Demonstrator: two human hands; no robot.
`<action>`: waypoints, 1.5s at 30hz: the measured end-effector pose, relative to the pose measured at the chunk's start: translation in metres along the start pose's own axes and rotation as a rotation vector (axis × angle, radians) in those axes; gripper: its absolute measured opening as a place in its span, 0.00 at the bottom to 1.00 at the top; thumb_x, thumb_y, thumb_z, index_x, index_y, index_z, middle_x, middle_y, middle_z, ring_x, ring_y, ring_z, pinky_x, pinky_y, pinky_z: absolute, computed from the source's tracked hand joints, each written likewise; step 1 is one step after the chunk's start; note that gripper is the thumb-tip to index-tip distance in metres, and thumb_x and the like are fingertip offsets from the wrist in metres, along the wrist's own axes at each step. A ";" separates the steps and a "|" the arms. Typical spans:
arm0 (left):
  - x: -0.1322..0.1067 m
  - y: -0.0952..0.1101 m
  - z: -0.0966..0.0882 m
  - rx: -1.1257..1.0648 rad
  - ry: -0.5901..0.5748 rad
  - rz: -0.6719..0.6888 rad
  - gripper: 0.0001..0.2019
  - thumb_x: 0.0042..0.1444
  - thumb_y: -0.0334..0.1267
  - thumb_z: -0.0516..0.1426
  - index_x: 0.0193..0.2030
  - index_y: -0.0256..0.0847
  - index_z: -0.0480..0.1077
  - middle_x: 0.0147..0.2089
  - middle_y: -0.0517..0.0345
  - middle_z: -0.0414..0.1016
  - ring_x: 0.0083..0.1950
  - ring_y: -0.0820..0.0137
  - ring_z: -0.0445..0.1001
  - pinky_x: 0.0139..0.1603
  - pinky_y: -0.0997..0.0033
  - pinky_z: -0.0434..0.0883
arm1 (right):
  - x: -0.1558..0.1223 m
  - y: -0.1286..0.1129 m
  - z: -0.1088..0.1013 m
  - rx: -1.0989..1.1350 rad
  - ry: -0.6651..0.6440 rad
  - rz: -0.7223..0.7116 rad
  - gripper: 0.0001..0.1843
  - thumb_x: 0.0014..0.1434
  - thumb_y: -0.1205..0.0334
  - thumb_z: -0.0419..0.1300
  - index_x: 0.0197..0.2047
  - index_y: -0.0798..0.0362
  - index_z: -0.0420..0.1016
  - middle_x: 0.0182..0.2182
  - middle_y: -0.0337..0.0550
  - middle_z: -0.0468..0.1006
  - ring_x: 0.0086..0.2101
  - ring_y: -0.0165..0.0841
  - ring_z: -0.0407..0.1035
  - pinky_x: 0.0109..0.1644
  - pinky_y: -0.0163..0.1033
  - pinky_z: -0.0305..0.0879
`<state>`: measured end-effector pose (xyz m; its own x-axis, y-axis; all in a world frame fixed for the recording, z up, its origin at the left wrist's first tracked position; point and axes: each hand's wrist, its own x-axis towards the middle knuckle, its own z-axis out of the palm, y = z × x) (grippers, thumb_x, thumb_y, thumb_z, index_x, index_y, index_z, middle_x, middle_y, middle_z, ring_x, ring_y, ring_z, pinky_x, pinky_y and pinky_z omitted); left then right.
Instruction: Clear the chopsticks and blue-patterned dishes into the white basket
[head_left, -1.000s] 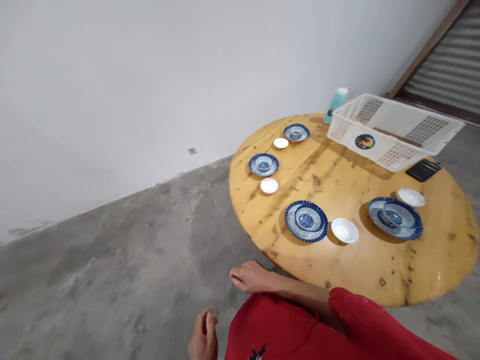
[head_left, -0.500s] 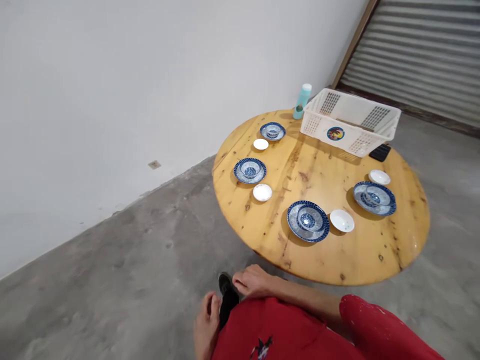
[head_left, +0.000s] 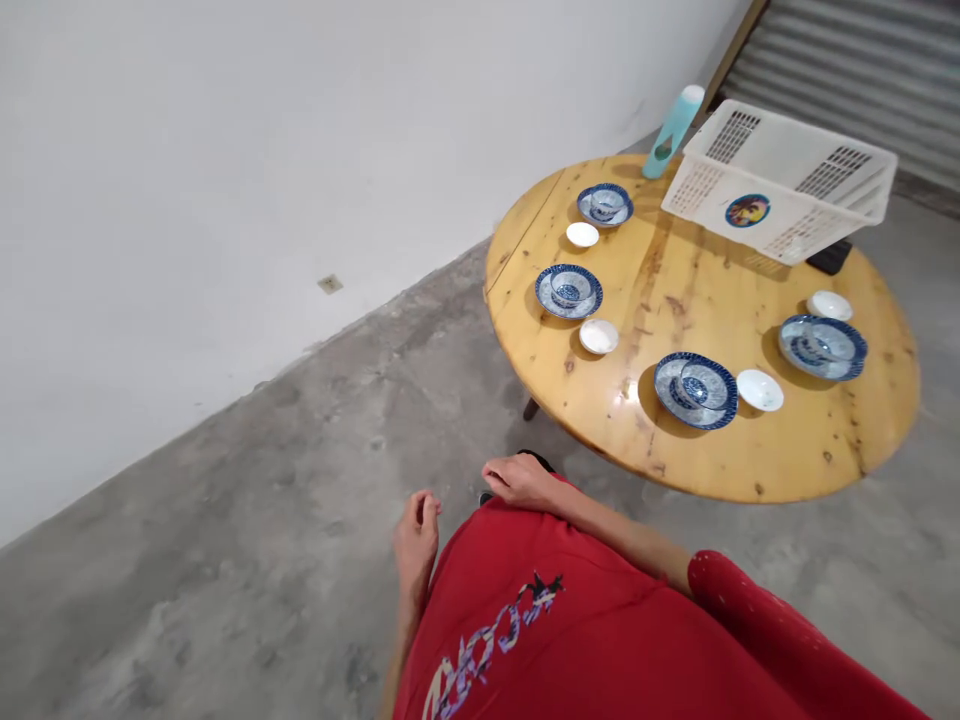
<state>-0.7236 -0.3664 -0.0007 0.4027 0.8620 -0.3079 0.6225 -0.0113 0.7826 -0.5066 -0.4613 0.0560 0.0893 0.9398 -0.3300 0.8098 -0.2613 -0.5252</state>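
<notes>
Just off the round wooden table [head_left: 720,300], the left hand [head_left: 417,530] and right hand [head_left: 521,480] hang loosely curled closed, seemingly empty. On it, four blue-and-white plates [head_left: 664,381] already bear patterned bowls [head_left: 703,385], white bowls [head_left: 760,390] beside; no setting looks unfinished.

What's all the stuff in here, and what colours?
Table: 1, yellowish wood, right half
Plates: 4, blue and white, on table
Blue bowls: 4, blue and white, one per plate
White bowls: 4, white, one near each plate
Basket: 1, white, table's far side
Sticker: 1, multicoloured, basket's front
Bottle: 1, light blue, left of basket
Flat thing: 1, black, by basket's right end, partly hidden
Wall: 1, white, upper left
Socket: 1, cream, low on the wall
Panel: 1, grey, top right
Post: 1, brown, beside panel
Floor: 1, grey, beneath the table
Shirt: 1, red, bottom centre
Left hand: 1, bare, beside shirt
Right hand: 1, bare, between shirt and table
</notes>
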 end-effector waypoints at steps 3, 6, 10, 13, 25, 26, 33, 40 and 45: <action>0.026 -0.003 0.000 -0.022 -0.084 0.001 0.19 0.61 0.54 0.48 0.42 0.42 0.70 0.37 0.54 0.79 0.41 0.64 0.78 0.47 0.65 0.71 | 0.017 -0.001 -0.002 0.015 0.032 0.053 0.15 0.69 0.62 0.49 0.46 0.52 0.77 0.42 0.46 0.83 0.40 0.34 0.75 0.40 0.35 0.57; 0.064 0.001 0.003 -0.014 -0.183 0.033 0.19 0.60 0.55 0.47 0.42 0.43 0.69 0.37 0.56 0.80 0.41 0.64 0.79 0.47 0.65 0.72 | 0.040 0.004 -0.007 0.040 0.063 0.110 0.14 0.69 0.61 0.50 0.46 0.52 0.77 0.42 0.46 0.83 0.41 0.34 0.75 0.40 0.34 0.57; 0.134 0.010 0.004 0.026 -0.259 0.049 0.20 0.58 0.57 0.47 0.43 0.44 0.69 0.38 0.55 0.81 0.43 0.62 0.80 0.47 0.64 0.73 | 0.090 0.019 -0.014 0.079 0.078 0.138 0.13 0.67 0.62 0.53 0.47 0.51 0.78 0.42 0.46 0.83 0.41 0.35 0.76 0.39 0.34 0.59; 0.192 0.022 -0.004 0.140 -0.286 0.039 0.20 0.56 0.56 0.48 0.43 0.45 0.69 0.38 0.53 0.81 0.42 0.59 0.81 0.44 0.61 0.74 | 0.142 0.033 -0.024 0.130 0.105 0.121 0.13 0.67 0.62 0.53 0.48 0.51 0.78 0.42 0.46 0.83 0.41 0.35 0.77 0.39 0.34 0.60; 0.413 0.151 -0.022 0.255 -0.323 0.179 0.18 0.56 0.56 0.49 0.41 0.47 0.70 0.38 0.54 0.82 0.44 0.59 0.82 0.46 0.61 0.75 | 0.299 0.081 -0.146 0.321 0.324 0.301 0.13 0.66 0.63 0.54 0.47 0.52 0.78 0.40 0.46 0.84 0.39 0.36 0.77 0.38 0.35 0.58; 0.427 0.162 -0.016 0.244 -0.334 0.203 0.18 0.57 0.55 0.49 0.41 0.47 0.70 0.38 0.54 0.82 0.43 0.60 0.82 0.46 0.61 0.75 | 0.303 0.083 -0.155 0.333 0.353 0.323 0.13 0.66 0.63 0.54 0.47 0.52 0.79 0.39 0.46 0.84 0.38 0.35 0.77 0.38 0.35 0.58; 0.506 0.245 0.038 0.197 -0.626 0.376 0.17 0.59 0.54 0.48 0.38 0.45 0.71 0.34 0.56 0.80 0.36 0.64 0.80 0.43 0.64 0.74 | 0.331 0.103 -0.191 0.501 0.626 0.483 0.12 0.65 0.64 0.53 0.42 0.53 0.79 0.33 0.42 0.83 0.33 0.32 0.74 0.37 0.34 0.58; 0.610 0.353 0.110 0.133 -0.899 0.578 0.15 0.62 0.49 0.49 0.36 0.43 0.72 0.32 0.58 0.78 0.33 0.68 0.79 0.39 0.70 0.73 | 0.372 0.144 -0.219 0.666 0.904 0.801 0.12 0.66 0.62 0.51 0.41 0.52 0.77 0.28 0.40 0.80 0.29 0.31 0.73 0.35 0.33 0.59; 0.674 0.443 0.169 0.070 -1.013 0.701 0.14 0.63 0.47 0.50 0.34 0.42 0.71 0.30 0.58 0.77 0.30 0.70 0.78 0.36 0.72 0.72 | 0.398 0.152 -0.256 0.728 1.059 0.993 0.14 0.66 0.58 0.49 0.41 0.52 0.76 0.28 0.41 0.80 0.29 0.32 0.73 0.35 0.33 0.61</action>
<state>-0.0628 0.1235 0.0470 0.9828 -0.1225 -0.1384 0.0847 -0.3670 0.9264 -0.1998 -0.0709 0.0460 0.9681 -0.0112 -0.2504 -0.2106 -0.5786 -0.7880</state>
